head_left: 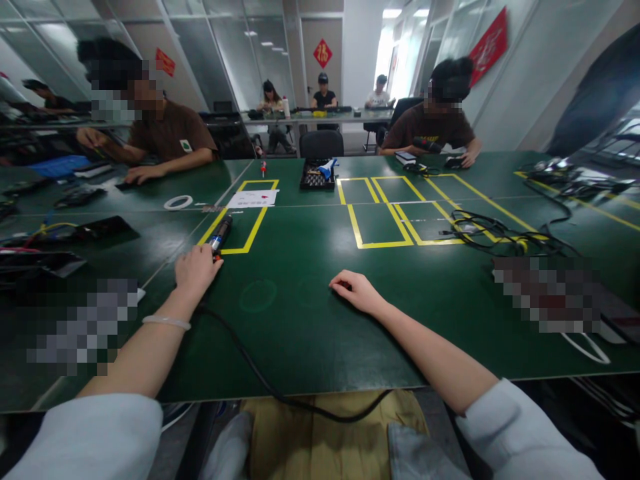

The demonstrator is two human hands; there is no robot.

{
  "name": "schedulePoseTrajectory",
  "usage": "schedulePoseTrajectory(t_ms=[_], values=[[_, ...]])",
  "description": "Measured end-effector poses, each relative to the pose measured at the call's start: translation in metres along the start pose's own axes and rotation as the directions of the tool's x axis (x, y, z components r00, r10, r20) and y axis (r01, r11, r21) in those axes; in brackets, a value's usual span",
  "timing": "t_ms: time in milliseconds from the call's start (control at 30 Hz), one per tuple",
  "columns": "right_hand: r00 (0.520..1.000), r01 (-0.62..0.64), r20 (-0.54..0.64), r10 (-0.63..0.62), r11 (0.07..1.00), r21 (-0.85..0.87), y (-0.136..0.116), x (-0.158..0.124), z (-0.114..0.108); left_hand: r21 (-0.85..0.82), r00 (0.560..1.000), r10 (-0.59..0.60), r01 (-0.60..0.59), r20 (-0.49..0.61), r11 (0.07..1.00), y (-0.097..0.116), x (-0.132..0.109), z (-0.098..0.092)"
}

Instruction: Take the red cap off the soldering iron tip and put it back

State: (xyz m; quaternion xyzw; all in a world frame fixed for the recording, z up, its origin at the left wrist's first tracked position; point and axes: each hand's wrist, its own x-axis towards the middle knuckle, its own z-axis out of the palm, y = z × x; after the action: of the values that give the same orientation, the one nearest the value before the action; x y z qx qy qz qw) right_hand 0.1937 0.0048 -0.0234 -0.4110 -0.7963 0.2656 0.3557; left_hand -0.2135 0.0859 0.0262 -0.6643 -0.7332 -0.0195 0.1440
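Note:
My left hand (197,272) rests on the green table at the left, its fingers against the near end of a dark cylindrical tool (221,233) with a blue and white band. The tool lies partly over the yellow tape outline; whether the fingers grip it is hard to make out. My right hand (357,291) lies on the table right of centre, fingers curled together, with no object visible in it. A black cable (250,363) runs from near my left wrist over the table edge. A white printed sheet (253,199) lies beyond the tool.
Farther back sit a black tray (317,175) with a blue item and a small red object (263,169). Tangled black cables (475,227) lie at right, a tape roll (179,202) at left. Two people work across the table.

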Motion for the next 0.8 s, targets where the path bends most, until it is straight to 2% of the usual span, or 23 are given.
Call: schedulePoseTrajectory(t_ms=[133,233,333,400,467,533,567,667,733,800], values=[[1.000,-0.009,0.007,0.009,1.000,-0.003,-0.002,0.000,0.000,-0.022,1.000,-0.015,0.015,0.017,1.000,0.006,0.001,-0.009],[1.000,-0.015,0.013,0.015,1.000,-0.006,-0.003,0.001,0.000,-0.093,1.000,-0.024,0.024,-0.001,0.995,0.020,0.004,-0.019],[1.000,-0.019,0.018,0.019,1.000,-0.004,-0.004,0.001,0.000,-0.229,0.997,0.067,-0.059,0.028,0.972,0.054,-0.003,-0.028],[1.000,-0.025,0.017,0.024,1.000,0.008,-0.003,0.001,0.000,-0.422,0.973,0.219,-0.171,0.068,0.890,0.086,-0.015,-0.033],[0.999,-0.042,0.010,0.042,0.998,0.046,-0.003,0.000,0.000,-0.739,0.899,0.428,-0.225,0.094,0.636,0.119,-0.031,-0.038],[0.998,-0.062,0.007,0.062,0.991,0.117,-0.002,-0.001,0.000,-0.887,0.810,0.575,-0.181,0.110,0.424,0.149,-0.048,-0.042],[0.998,-0.067,0.012,0.066,0.986,0.155,-0.002,-0.001,0.000,-0.924,0.761,0.638,-0.152,0.118,0.352,0.161,-0.056,-0.044],[0.998,-0.055,0.052,0.044,0.973,0.223,-0.003,-0.001,0.001,-0.972,0.633,0.766,-0.092,0.109,0.214,0.183,-0.072,-0.043],[0.997,-0.036,0.077,0.020,0.975,0.219,-0.004,-0.001,0.001,-0.983,0.602,0.794,-0.075,0.091,0.170,0.187,-0.077,-0.038],[0.996,-0.025,0.092,0.006,0.978,0.207,-0.005,0.000,0.002,-0.986,0.604,0.792,-0.063,0.088,0.157,0.187,-0.079,-0.034]])
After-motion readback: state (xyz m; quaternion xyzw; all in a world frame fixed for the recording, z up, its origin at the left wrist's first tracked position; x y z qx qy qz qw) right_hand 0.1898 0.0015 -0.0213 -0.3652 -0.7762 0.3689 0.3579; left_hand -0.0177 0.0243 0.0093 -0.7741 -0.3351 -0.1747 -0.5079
